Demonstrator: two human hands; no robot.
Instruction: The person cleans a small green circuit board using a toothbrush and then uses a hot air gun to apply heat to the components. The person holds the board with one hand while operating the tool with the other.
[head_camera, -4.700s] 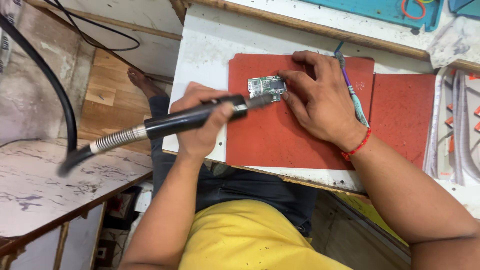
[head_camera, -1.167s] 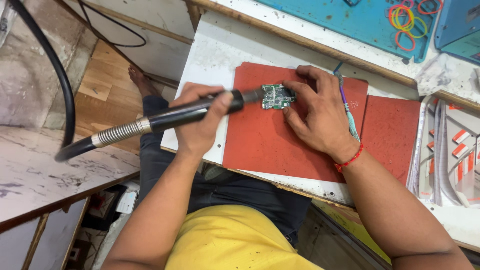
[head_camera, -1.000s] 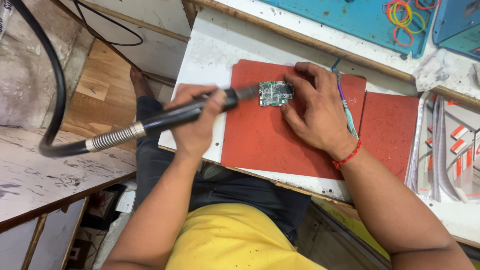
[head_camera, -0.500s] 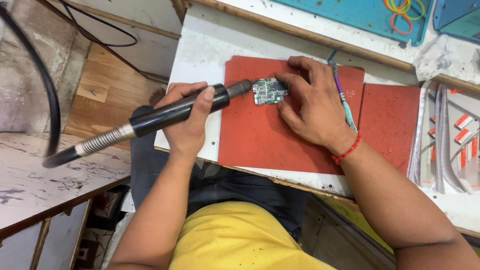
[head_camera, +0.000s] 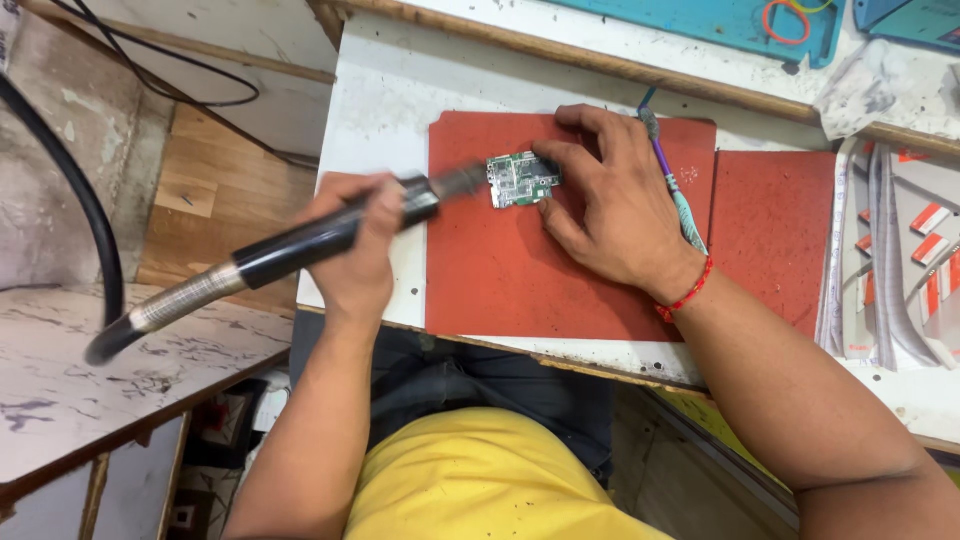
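Meanwhile hands (head_camera: 352, 250) grip handpiece (head_camera: 330, 232), pin board (head_camera: 521, 179).

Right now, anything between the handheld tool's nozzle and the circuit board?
Nothing visible. The left hand aims the black tool straight at the circuit board, whose left edge is bare; the right hand presses its right side.

My left hand (head_camera: 355, 250) is curled in a closed grip, knuckles up, its forearm running down and back toward my body. My right hand (head_camera: 610, 205) lies palm down with the fingers (head_camera: 560, 160) spread and stretched forward, fingertips pressing down. The right forearm comes in from the lower right, a red thread band around its wrist.
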